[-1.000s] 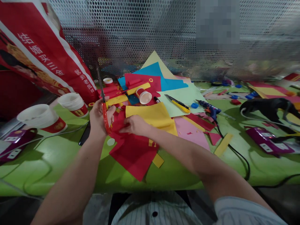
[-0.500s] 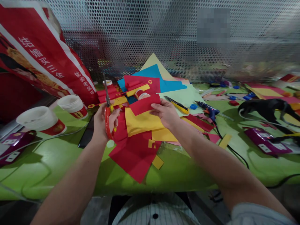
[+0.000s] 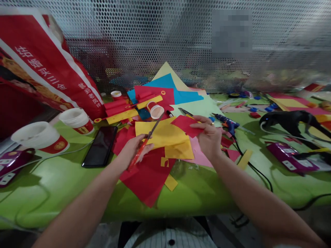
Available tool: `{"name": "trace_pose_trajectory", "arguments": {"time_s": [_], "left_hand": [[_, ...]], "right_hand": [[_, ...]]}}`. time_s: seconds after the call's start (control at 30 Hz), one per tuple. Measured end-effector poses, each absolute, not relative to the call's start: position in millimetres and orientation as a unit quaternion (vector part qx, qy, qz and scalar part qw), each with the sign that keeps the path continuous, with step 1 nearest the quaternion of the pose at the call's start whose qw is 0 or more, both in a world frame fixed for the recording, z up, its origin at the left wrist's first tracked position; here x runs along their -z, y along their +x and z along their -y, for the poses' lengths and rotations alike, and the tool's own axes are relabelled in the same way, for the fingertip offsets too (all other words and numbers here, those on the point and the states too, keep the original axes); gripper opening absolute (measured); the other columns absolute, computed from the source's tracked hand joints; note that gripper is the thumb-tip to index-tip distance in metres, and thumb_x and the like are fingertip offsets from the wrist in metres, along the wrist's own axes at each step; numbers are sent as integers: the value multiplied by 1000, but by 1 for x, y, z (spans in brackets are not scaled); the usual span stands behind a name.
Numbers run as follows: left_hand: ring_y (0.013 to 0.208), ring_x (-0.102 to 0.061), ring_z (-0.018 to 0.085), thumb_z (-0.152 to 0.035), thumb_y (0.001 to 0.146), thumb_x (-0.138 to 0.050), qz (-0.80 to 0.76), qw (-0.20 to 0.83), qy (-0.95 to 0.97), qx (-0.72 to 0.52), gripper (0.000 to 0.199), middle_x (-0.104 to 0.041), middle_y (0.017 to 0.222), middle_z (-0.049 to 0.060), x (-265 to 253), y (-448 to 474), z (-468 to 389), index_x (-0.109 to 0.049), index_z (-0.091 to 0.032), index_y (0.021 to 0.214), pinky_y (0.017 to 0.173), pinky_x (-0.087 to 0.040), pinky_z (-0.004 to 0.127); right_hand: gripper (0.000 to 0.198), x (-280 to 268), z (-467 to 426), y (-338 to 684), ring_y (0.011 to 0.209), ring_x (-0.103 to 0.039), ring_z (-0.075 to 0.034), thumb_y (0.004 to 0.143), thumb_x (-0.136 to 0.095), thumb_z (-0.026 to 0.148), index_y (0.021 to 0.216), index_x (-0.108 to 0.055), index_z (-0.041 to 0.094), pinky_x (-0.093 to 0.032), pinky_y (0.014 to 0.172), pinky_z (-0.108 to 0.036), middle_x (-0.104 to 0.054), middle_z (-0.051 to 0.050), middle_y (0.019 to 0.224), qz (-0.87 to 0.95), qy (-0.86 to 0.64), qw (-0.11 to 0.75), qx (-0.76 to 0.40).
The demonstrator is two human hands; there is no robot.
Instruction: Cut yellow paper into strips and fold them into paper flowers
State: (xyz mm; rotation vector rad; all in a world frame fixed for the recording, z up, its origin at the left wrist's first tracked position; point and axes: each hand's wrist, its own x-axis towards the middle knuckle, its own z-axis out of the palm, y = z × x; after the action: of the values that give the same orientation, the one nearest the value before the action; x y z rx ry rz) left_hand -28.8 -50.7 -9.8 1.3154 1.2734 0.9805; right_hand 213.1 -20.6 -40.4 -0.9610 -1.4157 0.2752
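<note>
Scissors with red handles are gripped in my left hand, their blades pointing up and to the right over yellow paper. My right hand pinches a small piece of red paper between thumb and fingers. Scissors and red paper are apart. Beneath my hands lie overlapping sheets, among them a large red sheet and pink paper. A paper cup lies tipped just beyond the yellow paper. Close to my right hand is a craft knife, partly hidden by the red piece.
At left stand stacked paper cups, a black phone and a big red bag. A blue glue gun and a purple power strip are at right, with cables across the green table. Perforated metal stands behind.
My right hand has moved right with the red paper, away from the scissors. The scissors have swung from upright to slanting right. The phone is now uncovered.
</note>
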Motion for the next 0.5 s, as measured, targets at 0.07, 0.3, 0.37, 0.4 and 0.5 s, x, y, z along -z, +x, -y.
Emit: {"name": "trace_pose_trajectory", "arguments": {"time_s": [0.07,0.3,0.37,0.4,0.5], "left_hand": [[31,-42,7,-31,67,-68,-510,556,524,-395,28,-58,58,-4,8,-20,58,-57,-21,90,33,-31,19],[37,-50,9,-35,69,-69,-449,622,451,-457,38,-52,53,-8,20,-2,64,-47,-21,96,36,-39,20],[37,-50,10,-33,68,-70,-447,625,443,-463,40,-48,49,-9,24,-2,61,-47,-22,98,38,-40,20],[37,-49,9,-32,66,-71,-451,622,440,-465,41,-48,49,-10,25,-3,60,-47,-22,99,38,-40,20],[35,-48,8,-30,64,-72,-472,597,446,-470,42,-49,54,-10,22,-7,59,-47,-23,98,37,-40,20]], "right_hand": [[28,44,28,204,96,-59,-18,68,-50,7,72,-69,28,-49,83,-38,-64,-2,99,649,-413,623,-140],[41,54,51,182,101,-57,-18,70,-44,3,85,-70,30,-50,82,-38,-62,-4,108,776,-345,511,-134],[41,56,54,179,102,-55,-18,71,-45,2,92,-69,29,-49,83,-38,-62,-5,110,810,-299,490,-123],[41,56,55,178,103,-55,-18,72,-45,2,94,-68,29,-48,84,-38,-62,-6,111,823,-277,482,-120],[36,54,57,177,111,-51,-19,78,-47,9,104,-64,28,-45,90,-40,-57,-8,121,836,-246,458,-177]]}}
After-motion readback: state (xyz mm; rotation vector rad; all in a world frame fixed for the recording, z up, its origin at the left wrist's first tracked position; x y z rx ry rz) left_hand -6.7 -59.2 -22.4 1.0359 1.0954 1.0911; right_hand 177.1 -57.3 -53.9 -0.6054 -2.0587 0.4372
